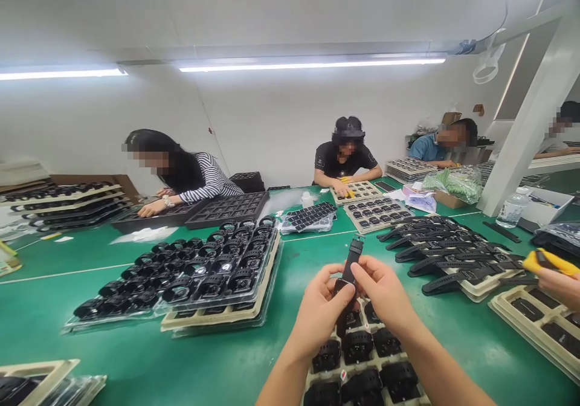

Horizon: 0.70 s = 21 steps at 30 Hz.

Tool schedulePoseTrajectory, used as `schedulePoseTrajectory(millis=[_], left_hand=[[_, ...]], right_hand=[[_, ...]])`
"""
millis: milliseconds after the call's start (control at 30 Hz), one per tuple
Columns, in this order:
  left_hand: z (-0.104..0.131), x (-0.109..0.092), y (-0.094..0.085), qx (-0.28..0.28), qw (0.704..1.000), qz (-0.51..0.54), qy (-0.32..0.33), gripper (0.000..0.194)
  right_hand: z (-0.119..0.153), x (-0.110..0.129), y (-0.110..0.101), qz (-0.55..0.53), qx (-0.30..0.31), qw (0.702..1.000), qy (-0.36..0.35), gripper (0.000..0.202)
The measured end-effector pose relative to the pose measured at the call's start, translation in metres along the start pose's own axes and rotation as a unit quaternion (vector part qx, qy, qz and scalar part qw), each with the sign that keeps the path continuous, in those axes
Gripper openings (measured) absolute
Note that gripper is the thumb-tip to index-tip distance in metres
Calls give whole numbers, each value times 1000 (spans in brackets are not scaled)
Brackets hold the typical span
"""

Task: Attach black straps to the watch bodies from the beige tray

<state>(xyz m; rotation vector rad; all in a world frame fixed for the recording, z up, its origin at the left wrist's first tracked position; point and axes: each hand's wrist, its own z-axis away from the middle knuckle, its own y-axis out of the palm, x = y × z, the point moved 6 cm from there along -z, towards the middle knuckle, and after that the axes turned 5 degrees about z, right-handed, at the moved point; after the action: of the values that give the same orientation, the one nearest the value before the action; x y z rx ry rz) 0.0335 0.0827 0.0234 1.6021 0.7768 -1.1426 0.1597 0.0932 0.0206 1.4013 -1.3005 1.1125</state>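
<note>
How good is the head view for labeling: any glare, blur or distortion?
Head view: ceiling tube lights blow out and glare on the green table; wide-angle bending at the edges; both hands and the watch strap are sharp; co-workers' faces are pixelated.

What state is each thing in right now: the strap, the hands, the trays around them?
Strap: upright, pinched by both hands.
Left hand: fingers closed on the strap's lower end.
Right hand: fingers closed on the strap.
Near tray: filled with black watch bodies.
Left tray: full, stacked on others.
Right tray: piled with loose straps.
Bottle: upright, capped.
</note>
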Motion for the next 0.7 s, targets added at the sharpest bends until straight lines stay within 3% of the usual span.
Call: schedulePoseTrajectory(millis=[67, 133, 233, 267, 300, 367, 433, 500, 700], left_hand=[[-1, -11, -13, -54, 997, 20, 43, 46], [1, -26, -30, -121, 984, 73, 110, 44], [6, -41, -51, -188, 949, 180, 175, 47], [8, -42, -54, -195, 941, 208, 182, 47], [9, -42, -53, -193, 937, 228, 179, 47], [10, -37, -46, -169, 945, 236, 152, 45], [11, -30, -32, -130, 962, 210, 115, 41], [11, -23, -19, -100, 976, 177, 85, 36], [4, -6, -11, -78, 990, 112, 25, 37]], right_hand=[[3, 1, -5, 15, 2, 1000, 2, 51], [10, 0, 0, 36, 59, 997, 22, 54], [33, -13, 35, 56, 282, 952, 104, 67], [41, -19, 47, 42, 342, 929, 133, 69], [45, -22, 57, 9, 364, 919, 153, 69], [39, -27, 64, -94, 302, 934, 166, 67], [25, -28, 54, -173, 162, 961, 144, 63], [15, -28, 38, -187, 61, 973, 123, 59], [-1, -28, 8, -99, -34, 989, 105, 55]])
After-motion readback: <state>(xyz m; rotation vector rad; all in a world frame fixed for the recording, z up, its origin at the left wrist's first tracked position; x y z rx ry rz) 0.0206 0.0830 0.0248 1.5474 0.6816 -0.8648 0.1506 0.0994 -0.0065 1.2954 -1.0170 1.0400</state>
